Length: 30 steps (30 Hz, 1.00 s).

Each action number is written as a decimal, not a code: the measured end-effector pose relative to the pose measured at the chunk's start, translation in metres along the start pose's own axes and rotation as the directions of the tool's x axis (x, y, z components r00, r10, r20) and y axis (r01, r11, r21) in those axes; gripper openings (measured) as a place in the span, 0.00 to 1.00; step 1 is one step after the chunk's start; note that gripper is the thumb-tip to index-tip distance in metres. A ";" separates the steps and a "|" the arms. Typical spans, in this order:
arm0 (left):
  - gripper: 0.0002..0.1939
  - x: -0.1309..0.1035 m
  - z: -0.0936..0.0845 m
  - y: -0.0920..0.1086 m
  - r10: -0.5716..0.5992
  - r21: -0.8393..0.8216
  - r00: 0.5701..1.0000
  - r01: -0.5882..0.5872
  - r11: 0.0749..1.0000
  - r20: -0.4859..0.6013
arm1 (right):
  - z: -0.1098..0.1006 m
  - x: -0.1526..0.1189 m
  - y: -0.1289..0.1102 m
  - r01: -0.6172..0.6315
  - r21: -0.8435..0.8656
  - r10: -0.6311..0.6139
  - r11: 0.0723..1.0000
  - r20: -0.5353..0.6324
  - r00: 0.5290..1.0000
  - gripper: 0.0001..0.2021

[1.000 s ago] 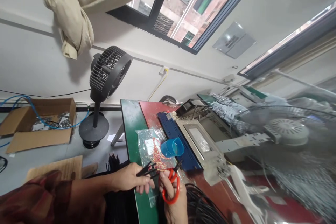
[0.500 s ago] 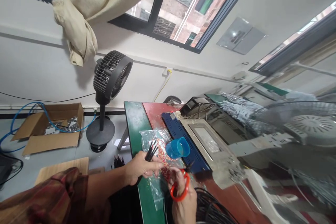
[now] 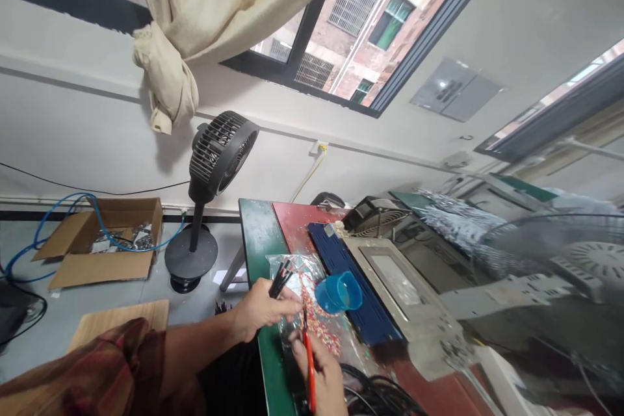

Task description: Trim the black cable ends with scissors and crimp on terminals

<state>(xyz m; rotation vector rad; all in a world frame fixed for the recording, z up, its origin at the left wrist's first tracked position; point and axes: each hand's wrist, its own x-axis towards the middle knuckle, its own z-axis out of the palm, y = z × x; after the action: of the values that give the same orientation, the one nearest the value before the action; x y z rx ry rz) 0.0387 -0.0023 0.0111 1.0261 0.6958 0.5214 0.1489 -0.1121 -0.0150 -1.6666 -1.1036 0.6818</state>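
Note:
My left hand (image 3: 260, 310) is closed around a small bundle of black cables (image 3: 280, 279), their cut-looking ends pointing up past the thumb. In my right hand (image 3: 326, 380) is a pair of scissors (image 3: 310, 361) with red-orange handles. Its dark blades point upward and reach close to my left fingertips; whether they touch anything there I cannot tell. Beneath both hands lies a clear plastic bag (image 3: 275, 264) strewn with tiny red, yellow and white bits (image 3: 322, 328). A translucent blue cup (image 3: 336, 292) stands just beyond my right hand.
A coil of black cable (image 3: 383, 396) lies right of my right hand. Behind the cup are a dark blue slotted panel (image 3: 336, 253) and a beige machine (image 3: 375, 260). The green table (image 3: 253, 227) ends at left, near a standing fan (image 3: 221, 156) and a cardboard box (image 3: 110, 266).
The scissors have turned from lying across my right hand to pointing upward, and the blades have come to my left fingertips. The camera has shifted slightly, moving the scene down and right.

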 end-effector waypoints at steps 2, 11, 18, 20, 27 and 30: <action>0.11 0.000 0.000 0.000 0.010 0.065 1.000 -0.009 0.998 -0.020 | 0.000 0.000 0.001 -0.012 -0.013 0.012 1.000 -0.004 1.000 0.17; 0.11 0.006 -0.003 -0.004 0.046 0.136 0.998 -0.040 0.990 -0.038 | 0.000 -0.001 -0.002 -0.035 0.029 0.035 0.999 0.006 0.999 0.18; 0.11 0.008 -0.003 0.001 0.078 0.168 0.997 -0.075 0.983 -0.010 | -0.003 0.000 0.001 -0.106 0.060 0.102 0.993 0.059 0.993 0.19; 0.11 0.010 -0.005 0.003 0.077 0.194 0.997 -0.078 0.978 0.015 | -0.003 -0.001 0.001 -0.154 0.094 0.149 0.984 0.059 0.987 0.19; 0.18 0.011 -0.011 0.002 -0.090 0.130 0.969 0.061 0.990 0.230 | -0.004 -0.003 -0.005 -0.232 0.397 0.300 0.888 -0.119 0.946 0.18; 0.20 0.006 -0.009 -0.004 -0.106 0.107 0.944 0.076 0.991 0.313 | -0.003 -0.003 -0.010 -0.209 0.581 0.317 0.787 -0.089 0.944 0.16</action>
<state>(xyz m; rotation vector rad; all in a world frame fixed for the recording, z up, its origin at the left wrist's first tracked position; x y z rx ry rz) 0.0363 0.0049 0.0031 1.1291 0.4794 0.2345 0.1465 -0.1152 -0.0045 -1.3307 -0.4599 0.9126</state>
